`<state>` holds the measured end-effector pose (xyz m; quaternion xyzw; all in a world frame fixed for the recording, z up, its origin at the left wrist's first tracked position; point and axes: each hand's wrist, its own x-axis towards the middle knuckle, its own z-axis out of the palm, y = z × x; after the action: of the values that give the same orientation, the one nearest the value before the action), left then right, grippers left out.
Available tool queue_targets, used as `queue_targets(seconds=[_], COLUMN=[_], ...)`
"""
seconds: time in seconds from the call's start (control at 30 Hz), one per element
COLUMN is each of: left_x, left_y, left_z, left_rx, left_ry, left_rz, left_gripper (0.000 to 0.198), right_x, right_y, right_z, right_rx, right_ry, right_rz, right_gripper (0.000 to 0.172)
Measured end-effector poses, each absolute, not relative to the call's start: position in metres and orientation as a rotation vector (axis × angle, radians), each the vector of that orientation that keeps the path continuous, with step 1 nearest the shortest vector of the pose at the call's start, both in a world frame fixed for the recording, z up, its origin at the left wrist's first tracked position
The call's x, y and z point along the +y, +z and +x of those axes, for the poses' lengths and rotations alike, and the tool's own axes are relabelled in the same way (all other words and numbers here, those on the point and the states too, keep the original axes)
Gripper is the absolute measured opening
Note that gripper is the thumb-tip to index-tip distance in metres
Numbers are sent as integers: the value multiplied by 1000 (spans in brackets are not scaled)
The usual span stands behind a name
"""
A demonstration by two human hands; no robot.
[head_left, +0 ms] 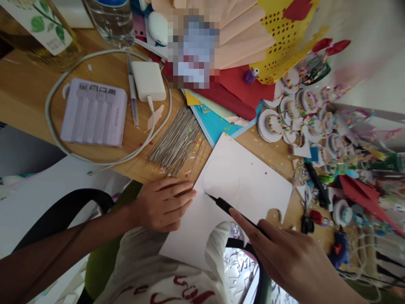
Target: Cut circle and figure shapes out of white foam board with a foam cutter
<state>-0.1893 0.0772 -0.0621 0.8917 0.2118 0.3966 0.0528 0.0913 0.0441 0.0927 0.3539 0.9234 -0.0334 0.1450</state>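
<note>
A: What lies leftmost?

B: Beyond the left hand point(164, 204), a power bank point(93, 114) within a looped cable point(47, 99); just past those fingers, a bundle of thin wires point(177, 141) on the bench point(19, 90).

A: Why are the left fingers outstretched?

B: They grip nothing; their tips touch the left margin of the white sheet point(253, 169), presumably steadying it.

A: And the right fingers?

B: Closed around a slim black tool point(224, 205), pen-fashion, probably for fine control; its tip meets a faint circle point(221, 176) between the hands. Scissors point(306, 219) lie farther right.
</note>
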Motion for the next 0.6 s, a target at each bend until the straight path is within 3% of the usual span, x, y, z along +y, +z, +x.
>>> queue_targets(seconds=[0.27,0.6], left_x=[70,68], left_y=[-59,-55], left_z=[-185,-187], left_rx=[737,763], left_ry=[1129,1039], left_rz=[2680,2681], left_gripper=[32,32], right_x=[32,24], right_y=[88,87], right_z=[92,96], right_rx=[2644,2617], right_ry=[-212,-284], right_rz=[1111,1193], right_gripper=[75,70])
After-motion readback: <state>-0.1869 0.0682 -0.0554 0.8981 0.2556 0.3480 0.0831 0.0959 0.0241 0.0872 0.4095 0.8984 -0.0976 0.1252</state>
